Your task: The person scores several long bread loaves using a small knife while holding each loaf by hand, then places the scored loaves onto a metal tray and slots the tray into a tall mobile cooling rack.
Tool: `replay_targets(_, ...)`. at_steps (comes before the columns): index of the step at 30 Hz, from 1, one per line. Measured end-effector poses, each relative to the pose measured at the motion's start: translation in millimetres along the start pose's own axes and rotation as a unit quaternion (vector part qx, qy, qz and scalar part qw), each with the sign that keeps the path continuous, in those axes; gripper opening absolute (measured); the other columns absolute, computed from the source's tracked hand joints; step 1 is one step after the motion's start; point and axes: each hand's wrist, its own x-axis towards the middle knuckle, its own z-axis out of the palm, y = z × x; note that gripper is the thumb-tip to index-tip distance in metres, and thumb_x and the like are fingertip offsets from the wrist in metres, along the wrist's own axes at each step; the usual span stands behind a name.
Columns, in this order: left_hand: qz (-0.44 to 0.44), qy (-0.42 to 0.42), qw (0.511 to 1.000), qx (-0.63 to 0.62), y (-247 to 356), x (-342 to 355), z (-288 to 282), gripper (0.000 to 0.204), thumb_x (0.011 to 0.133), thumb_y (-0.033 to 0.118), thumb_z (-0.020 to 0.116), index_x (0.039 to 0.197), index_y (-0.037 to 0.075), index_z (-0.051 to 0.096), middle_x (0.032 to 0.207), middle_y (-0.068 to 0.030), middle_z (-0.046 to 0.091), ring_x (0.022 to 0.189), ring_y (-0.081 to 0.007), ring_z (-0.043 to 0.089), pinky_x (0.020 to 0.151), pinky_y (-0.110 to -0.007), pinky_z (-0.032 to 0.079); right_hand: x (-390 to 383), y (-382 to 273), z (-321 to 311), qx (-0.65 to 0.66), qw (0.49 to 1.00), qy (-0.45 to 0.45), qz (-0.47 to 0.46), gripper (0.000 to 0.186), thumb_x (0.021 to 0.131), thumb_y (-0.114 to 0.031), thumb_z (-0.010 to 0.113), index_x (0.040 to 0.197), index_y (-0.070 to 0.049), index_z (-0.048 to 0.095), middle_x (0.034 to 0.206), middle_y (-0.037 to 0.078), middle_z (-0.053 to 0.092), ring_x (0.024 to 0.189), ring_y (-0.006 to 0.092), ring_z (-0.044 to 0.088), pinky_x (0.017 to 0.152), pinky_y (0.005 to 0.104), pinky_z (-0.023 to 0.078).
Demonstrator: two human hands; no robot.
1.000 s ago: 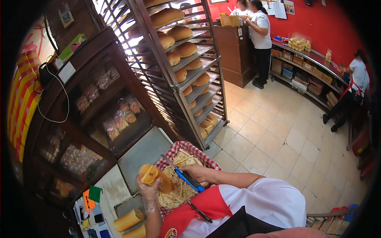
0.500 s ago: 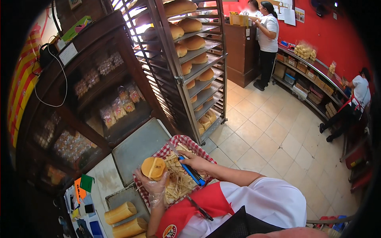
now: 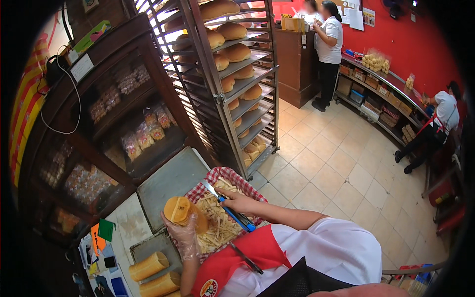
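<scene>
Bread roll [image 3: 179,210], round and golden, held up over the near left edge of a tray [image 3: 223,173] lined with red-checked paper. Left hand [image 3: 184,236], in a thin clear glove, grips the roll from below, fingers curled round it. Tray holds a heap of pale shredded strips [image 3: 217,225], possibly cheese; cannot tell for sure.

Right hand [image 3: 239,203], bare, closed round the blue handle of a knife [image 3: 226,210]; the blade points away from the person over the strips, toward the far end of the tray. Knife and roll near each other, not touching.

Tray sits on a worktop beside a flat grey metal sheet [image 3: 170,180]. Two long baguette-type loaves [image 3: 154,274] lie on another sheet, nearer the person and to the left.

Beyond the worktop: tall wheeled rack [image 3: 232,79] loaded with round loaves. To the left, dark wooden display case [image 3: 99,128] with bagged goods. Two people stand at a far counter, a third bends by red-walled shelves on the right.
</scene>
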Motion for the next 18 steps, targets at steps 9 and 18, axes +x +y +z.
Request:
replay_targets(9, 0.011, 0.04, 0.999, -0.015, 19, 0, 5, 0.097, 0.07, 0.009, 0.081, 0.143, 0.0, 0.017, 0.129, -0.0166, 0.045, 0.116, -0.0248, 0.049, 0.101, -0.035, 0.038, -7, 1, 2, -0.026, 0.999, 0.024, -0.018, 0.065, 0.091, -0.012, 0.05, 0.148, -0.024, 0.021, 0.086, 0.007, 0.056, 0.051, 0.0148, 0.055, 0.047, 0.0293, 0.052)
replay_targets(18, 0.031, -0.005, 0.999, 0.016, -1, 2, 8, 0.106, 0.063, 0.019, 0.086, 0.141, -0.002, 0.019, 0.125, -0.0194, 0.048, 0.114, -0.0296, 0.05, 0.098, -0.038, 0.039, -3, 8, -2, -0.073, 0.996, 0.029, -0.051, 0.067, 0.091, -0.012, 0.051, 0.148, -0.023, 0.018, 0.078, 0.007, 0.056, 0.052, 0.0156, 0.058, 0.046, 0.0299, 0.052)
